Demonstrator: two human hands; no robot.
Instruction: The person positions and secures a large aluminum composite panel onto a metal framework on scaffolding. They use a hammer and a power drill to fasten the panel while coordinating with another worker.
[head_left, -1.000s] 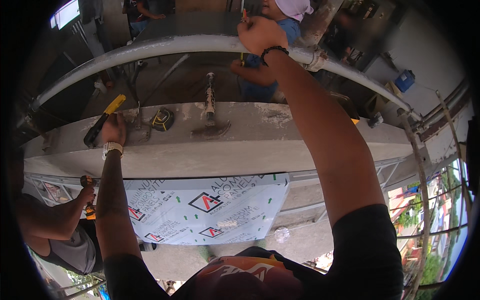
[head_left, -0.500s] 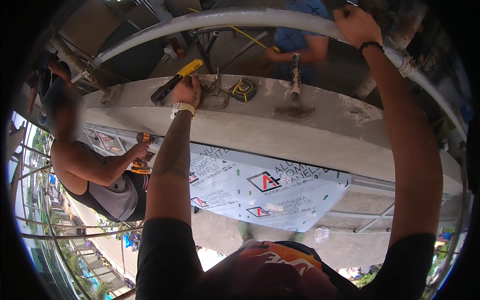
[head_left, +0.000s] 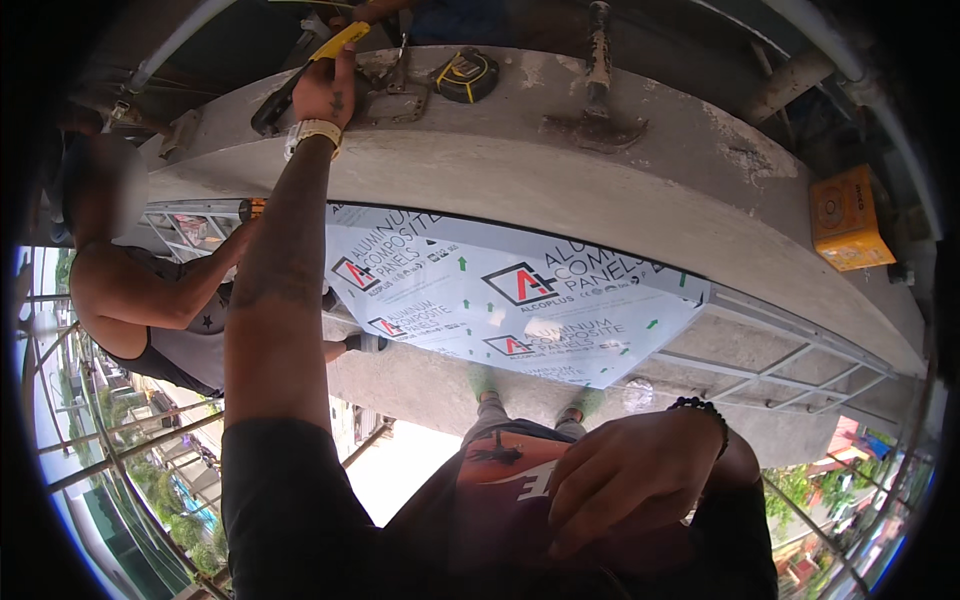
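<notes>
My left hand is up on the concrete ledge, fingers bent over a long tool with a black handle and a yellow end; its exact kind is unclear. Just right of it lie a metal clamp-like piece and a black-and-yellow tape measure. A worn hammer rests farther right along the ledge. My right hand hangs in front of my chest, fingers loosely bent and partly apart, with nothing visible in them; its underside is hidden.
Below the ledge is a printed, film-covered composite panel, beside a metal frame. On the left a co-worker holds a partly hidden orange power tool. A yellow box sits at the right. Scaffold pipes surround the edges.
My right hand has left the pipe overhead and come down before my chest. The view has tilted down and right, bringing the yellow box in. My left hand stays by the yellow-and-black tool.
</notes>
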